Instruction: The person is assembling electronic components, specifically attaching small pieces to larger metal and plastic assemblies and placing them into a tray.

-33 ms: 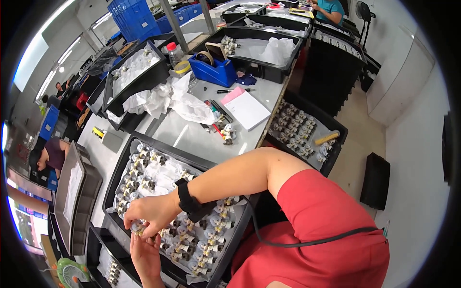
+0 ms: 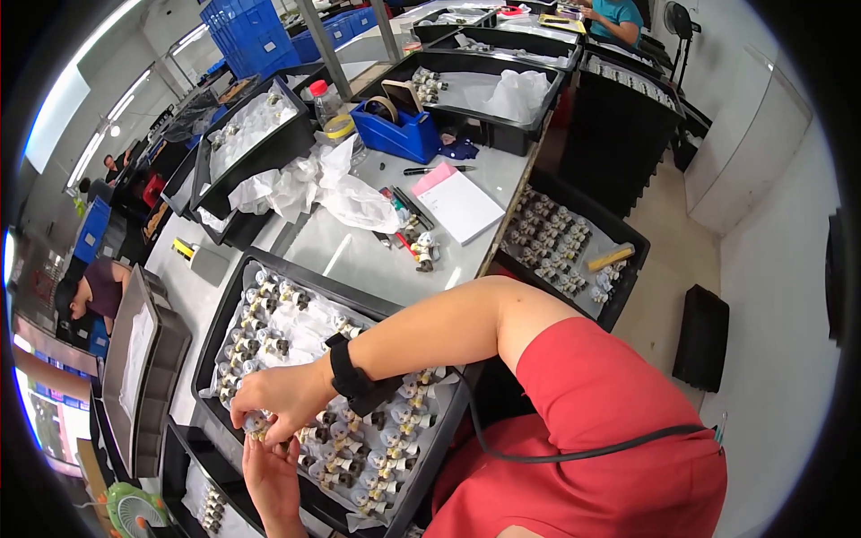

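A small figurine [image 2: 256, 423] with a pale blue-grey head is held between my two hands above the near left edge of a black tray. My right hand [image 2: 289, 394] reaches across from the right and pinches its head from above, fingers closed. Below it, my left hand [image 2: 271, 473] comes up from the lower edge, its fingers closed round the figurine's lower part, which is mostly hidden. Under my right forearm lies the black tray [image 2: 208, 345], lined with white paper and filled with rows of similar figurines [image 2: 395, 439]. A black band [image 2: 348, 368] circles my right wrist.
Beyond the tray, two figurines [image 2: 423, 251], several pens [image 2: 413, 208] and a white notepad [image 2: 462, 208] lie on the table. A blue tape dispenser [image 2: 395, 130] and crumpled white wrap [image 2: 336, 188] are farther back. Another figurine tray [image 2: 619, 309] stands right. A cable [image 2: 574, 455] crosses my body.
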`<state>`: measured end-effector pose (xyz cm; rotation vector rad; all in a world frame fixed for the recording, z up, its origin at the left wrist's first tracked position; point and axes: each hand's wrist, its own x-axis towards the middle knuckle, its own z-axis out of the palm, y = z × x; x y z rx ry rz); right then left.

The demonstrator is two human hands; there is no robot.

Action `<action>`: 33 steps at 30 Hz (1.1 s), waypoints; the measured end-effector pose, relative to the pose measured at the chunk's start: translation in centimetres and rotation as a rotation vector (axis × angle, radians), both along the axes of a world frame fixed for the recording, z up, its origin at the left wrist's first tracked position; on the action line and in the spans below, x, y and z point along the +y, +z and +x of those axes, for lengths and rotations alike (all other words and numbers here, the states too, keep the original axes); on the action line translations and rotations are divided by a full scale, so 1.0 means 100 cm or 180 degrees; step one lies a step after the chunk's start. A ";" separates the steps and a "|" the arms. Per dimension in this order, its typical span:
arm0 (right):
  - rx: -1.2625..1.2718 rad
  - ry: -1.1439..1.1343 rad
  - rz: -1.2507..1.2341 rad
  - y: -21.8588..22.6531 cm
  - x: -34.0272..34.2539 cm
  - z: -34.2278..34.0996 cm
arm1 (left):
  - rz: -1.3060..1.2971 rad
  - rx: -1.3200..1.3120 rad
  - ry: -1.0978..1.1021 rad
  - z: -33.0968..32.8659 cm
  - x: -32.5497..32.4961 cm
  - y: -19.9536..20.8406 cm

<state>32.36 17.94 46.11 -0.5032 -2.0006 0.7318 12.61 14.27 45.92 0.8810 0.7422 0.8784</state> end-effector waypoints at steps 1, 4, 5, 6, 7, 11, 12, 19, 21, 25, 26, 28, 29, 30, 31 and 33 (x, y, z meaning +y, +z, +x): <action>-0.0069 0.0005 0.0088 -0.002 0.003 -0.002 | 0.0033 0.0001 -0.0072 -0.001 0.002 -0.001; -0.0170 0.0019 0.0065 -0.008 0.009 -0.002 | 0.0058 -0.0017 -0.0175 -0.004 0.006 -0.007; -0.0242 0.0037 0.0046 -0.010 0.009 -0.003 | 0.0021 -0.0039 -0.0196 -0.006 0.006 -0.009; -0.0210 0.0028 0.0147 -0.012 0.009 -0.004 | -0.0022 -0.0043 -0.0156 -0.006 0.005 -0.010; -0.0205 -0.0012 0.0166 -0.014 0.010 -0.005 | 0.0011 -0.0053 -0.0173 -0.006 0.006 -0.010; -0.0263 0.0047 0.0073 -0.015 0.013 -0.005 | -0.0062 -0.0100 -0.0244 -0.004 0.006 -0.009; -0.0212 0.0107 0.0059 -0.014 0.012 -0.009 | -0.0077 -0.0149 -0.0229 -0.005 0.004 -0.008; -0.0207 0.0058 0.0343 -0.021 0.016 -0.007 | -0.0154 -0.0184 -0.0200 -0.005 0.007 -0.011; -0.0198 0.0092 0.0250 -0.020 0.016 -0.006 | -0.0160 -0.0156 -0.0202 -0.004 0.007 -0.010; -0.0277 0.0172 -0.0015 -0.019 0.015 -0.006 | -0.0233 -0.0117 -0.0148 -0.007 0.010 -0.013; -0.0246 0.0110 0.0074 -0.019 0.015 -0.006 | -0.0245 -0.0121 -0.0146 -0.007 0.010 -0.013; -0.0257 0.0098 0.0071 -0.020 0.015 -0.007 | -0.0251 -0.0133 -0.0130 -0.006 0.009 -0.014; -0.0264 0.0084 0.0062 -0.021 0.015 -0.007 | -0.0253 -0.0131 -0.0089 -0.005 0.007 -0.013; -0.0264 0.0087 0.0060 -0.019 0.014 -0.006 | -0.0258 -0.0125 -0.0053 -0.005 0.006 -0.013; -0.0295 0.0149 -0.0017 -0.018 0.013 -0.004 | -0.0262 -0.0126 -0.0049 -0.004 0.007 -0.012; -0.0327 0.0225 -0.0121 -0.014 0.012 -0.002 | -0.0206 -0.0107 -0.0149 -0.002 0.009 -0.011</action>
